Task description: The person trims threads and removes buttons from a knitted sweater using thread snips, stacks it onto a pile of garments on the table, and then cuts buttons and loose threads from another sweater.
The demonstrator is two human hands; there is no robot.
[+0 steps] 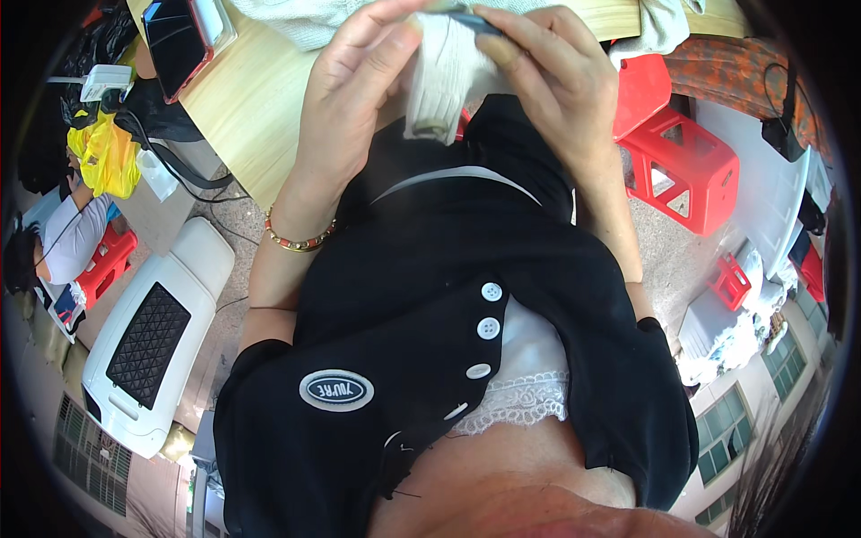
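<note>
step: working on white cloth [439, 85] | left hand [359, 81] pinches cloth; right hand [547, 76] grips dark tool [475, 20] | next, likely: steady hold, fine tool control

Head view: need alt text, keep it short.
Seen from above, a person's left hand and right hand hold a white knitted glove at the edge of a wooden table, the right hand also gripping a thin dark tool. A phone lies on the table; red plastic stools stand to the right.

Bright even daylight, soft shadows, strong fisheye bending, dark vignette at rim, slight edge blur
</note>
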